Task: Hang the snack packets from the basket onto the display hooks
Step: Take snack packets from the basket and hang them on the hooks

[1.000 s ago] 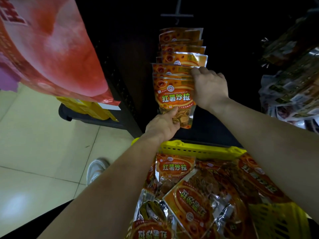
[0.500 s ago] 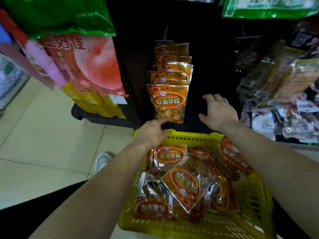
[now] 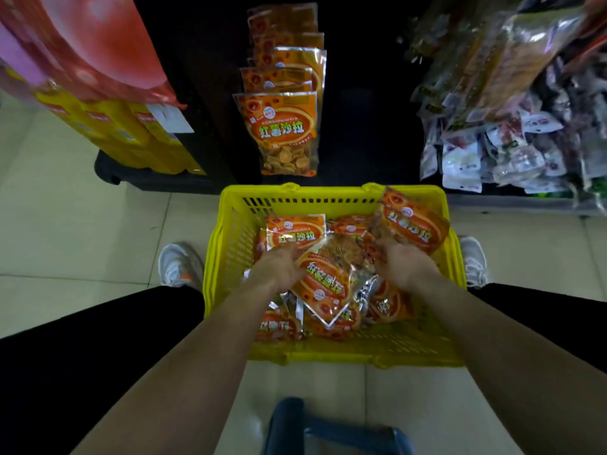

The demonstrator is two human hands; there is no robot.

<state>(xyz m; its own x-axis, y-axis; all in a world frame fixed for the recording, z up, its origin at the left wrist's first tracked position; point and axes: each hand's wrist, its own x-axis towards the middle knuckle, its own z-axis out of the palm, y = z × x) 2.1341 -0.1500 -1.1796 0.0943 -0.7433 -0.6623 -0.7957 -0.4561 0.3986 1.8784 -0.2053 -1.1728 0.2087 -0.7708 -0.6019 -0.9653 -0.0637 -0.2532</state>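
A yellow plastic basket (image 3: 328, 193) stands on the floor between my feet, with several orange snack packets piled inside. My right hand (image 3: 405, 264) grips the lower edge of one orange packet (image 3: 414, 221), which tilts up over the basket's far right rim. My left hand (image 3: 279, 269) lies spread over the pile, its fingertips touching the lower edge of another packet (image 3: 295, 231). A third packet (image 3: 323, 280) lies between my hands. Above the basket, a row of the same hung packets (image 3: 279, 126) hangs in front of the dark display; the hook is hidden.
Large red bags (image 3: 98, 44) hang at the upper left above yellow boxes (image 3: 124, 136). Mixed snack packets (image 3: 509, 110) crowd the rack at right. My shoes (image 3: 180, 261) (image 3: 473, 257) flank the basket. A dark blue object (image 3: 328, 431) sits on the tiles near me.
Both hands let go of the front hung packet and dropped into the basket. The right hand took hold of a packet. The view tipped downward.
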